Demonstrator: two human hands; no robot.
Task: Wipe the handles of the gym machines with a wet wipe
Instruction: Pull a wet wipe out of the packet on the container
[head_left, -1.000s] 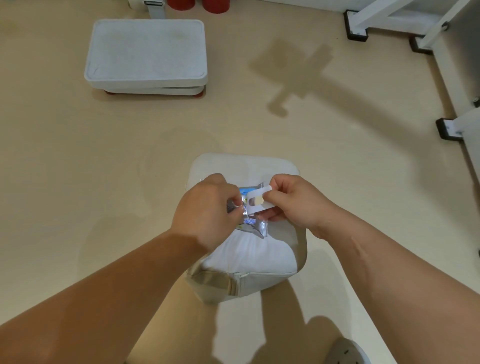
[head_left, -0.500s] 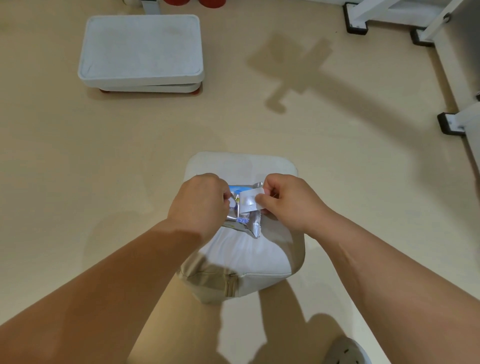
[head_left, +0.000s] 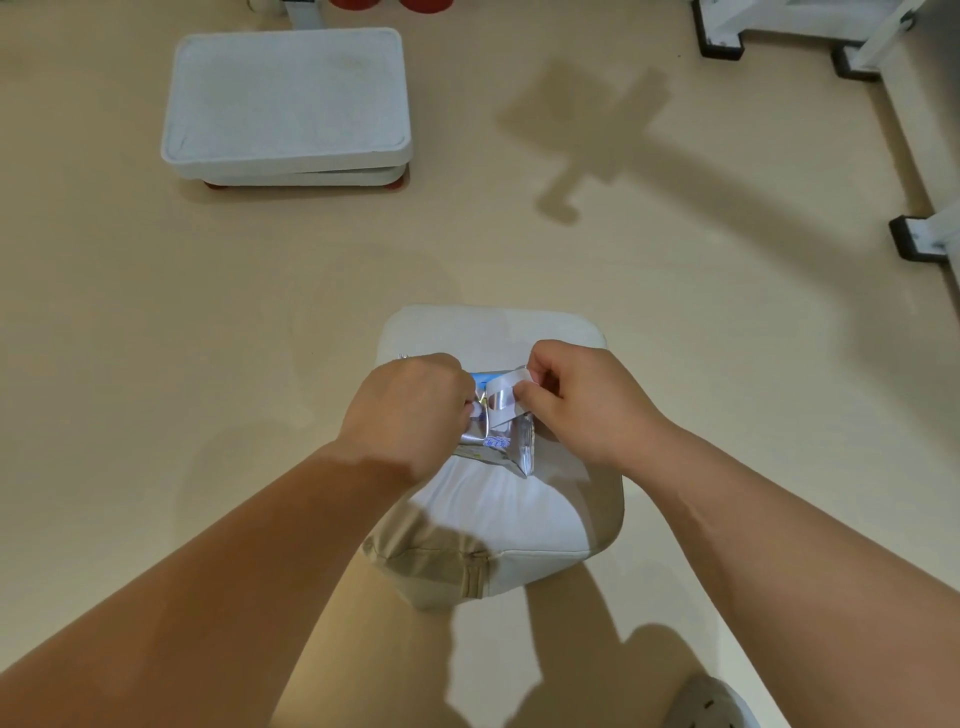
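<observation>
A silver and blue wet wipe pack (head_left: 501, 444) rests on a white padded seat (head_left: 519, 514) just below me. My left hand (head_left: 408, 410) is closed around the pack's left part and covers most of it. My right hand (head_left: 582, 402) pinches the pack's white sticker flap (head_left: 503, 402) and holds it lifted off the pack. No wipe shows outside the pack. No machine handle is in sight.
A white stepping platform (head_left: 285, 101) with red feet lies on the beige floor at the upper left. White machine frame legs with black end caps (head_left: 719, 39) stand along the top right and right edge. A grey shoe (head_left: 711, 701) shows at the bottom.
Both hands stay on the pack. The right hand has kept the flap pinched and shifted it slightly; the view has drifted a little.
</observation>
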